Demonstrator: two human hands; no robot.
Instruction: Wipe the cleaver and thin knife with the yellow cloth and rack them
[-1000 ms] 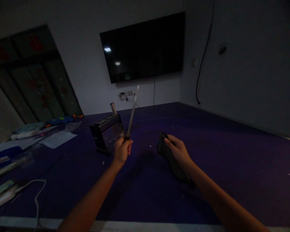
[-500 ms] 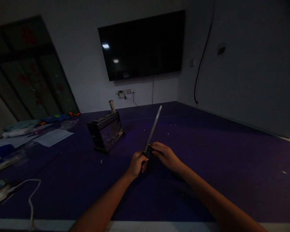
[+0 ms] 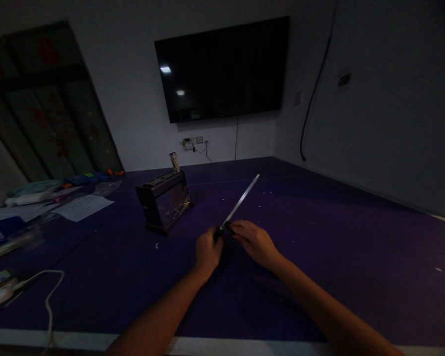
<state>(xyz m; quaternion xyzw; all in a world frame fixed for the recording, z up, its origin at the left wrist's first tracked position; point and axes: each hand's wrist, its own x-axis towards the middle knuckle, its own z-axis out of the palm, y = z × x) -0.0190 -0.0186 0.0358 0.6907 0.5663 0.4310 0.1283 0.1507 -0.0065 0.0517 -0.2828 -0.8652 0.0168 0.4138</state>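
one purple table, dim room

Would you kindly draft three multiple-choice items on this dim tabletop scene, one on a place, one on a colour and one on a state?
1. Where does the dark knife block stand?
A. left of the hands, farther back
B. right of the hands
C. on the floor

2. What colour is the table cover?
A. red
B. purple
C. white

3. How is the long metal rod held?
A. flat on the table
B. pointing straight down
C. slanting up and to the right

Answers: 1 A, the block stands beyond the left hand. 2 B, the cloth looks deep purple. 3 C, the left hand grips its handle, the right hand touches there, and its tip is raised.
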